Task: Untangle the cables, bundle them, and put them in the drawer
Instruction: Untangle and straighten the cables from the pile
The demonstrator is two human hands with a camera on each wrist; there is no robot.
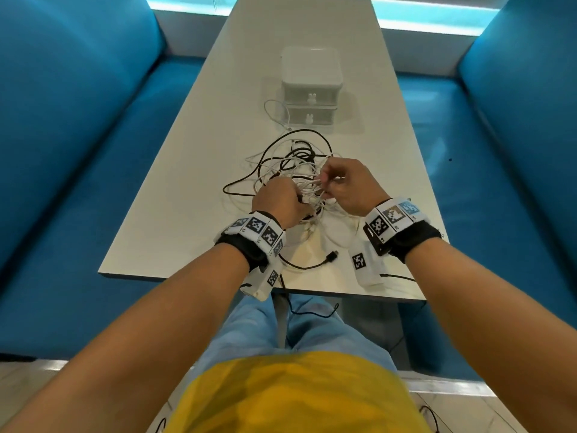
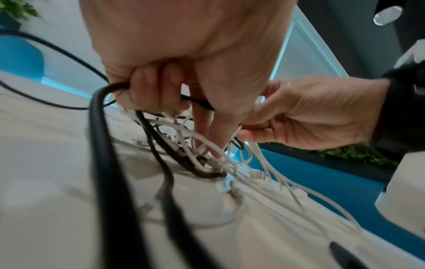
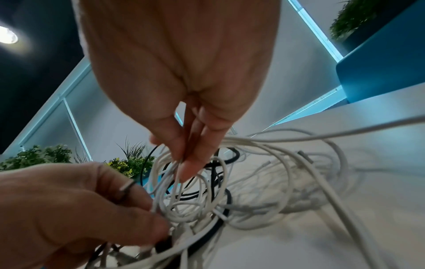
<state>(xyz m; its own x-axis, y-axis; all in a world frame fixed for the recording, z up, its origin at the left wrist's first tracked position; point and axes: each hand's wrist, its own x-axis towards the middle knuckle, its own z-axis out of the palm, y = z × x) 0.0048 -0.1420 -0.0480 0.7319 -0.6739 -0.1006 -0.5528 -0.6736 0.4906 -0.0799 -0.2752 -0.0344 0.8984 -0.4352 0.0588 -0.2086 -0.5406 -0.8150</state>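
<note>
Both hands, left (image 1: 278, 200) and right (image 1: 349, 185), pinch tangled cables (image 1: 290, 164) (drawer unit (image 1: 309, 89) beyond, shut).

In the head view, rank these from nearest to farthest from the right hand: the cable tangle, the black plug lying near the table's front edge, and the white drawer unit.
From the right hand:
1. Cable tangle, pinched in the fingers, just to its left.
2. Black plug, nearer the table's front edge, below the hand.
3. White drawer unit, farther up the table, both drawers shut.
</note>
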